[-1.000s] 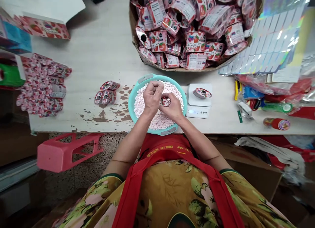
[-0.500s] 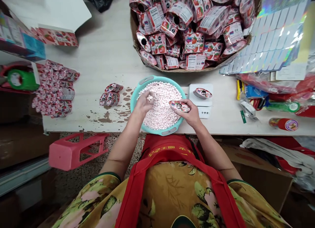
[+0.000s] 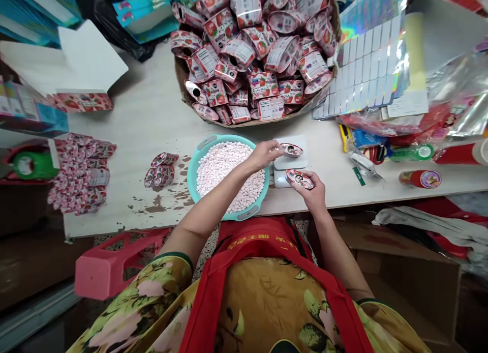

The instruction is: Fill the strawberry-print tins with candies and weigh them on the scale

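My left hand (image 3: 267, 154) reaches across the bowl with its fingers pinched at the near side of a strawberry-print candy packet (image 3: 293, 150) on the white scale (image 3: 292, 163). White candies showed in these fingers half a second ago; now the fingertips hide what they hold. My right hand (image 3: 315, 193) grips another packet (image 3: 299, 179) of the same print, its round opening facing up, over the scale's front. Small pale pink-white candies (image 3: 224, 165) fill a turquoise bowl (image 3: 192, 177) beside the scale, under my left forearm.
A large carton (image 3: 180, 83) full of printed packets stands behind the bowl. A few packets (image 3: 162, 170) lie left of it, with a bigger pile (image 3: 82, 172) farther left. Sticker sheets (image 3: 362, 63) and a jar (image 3: 419, 179) are at right. A pink stool (image 3: 95, 271) stands below the table edge.
My left hand has moved right, from over the candies to the packet on the scale. My right hand has carried its packet from the bowl's edge to the scale's front. The view has shifted.
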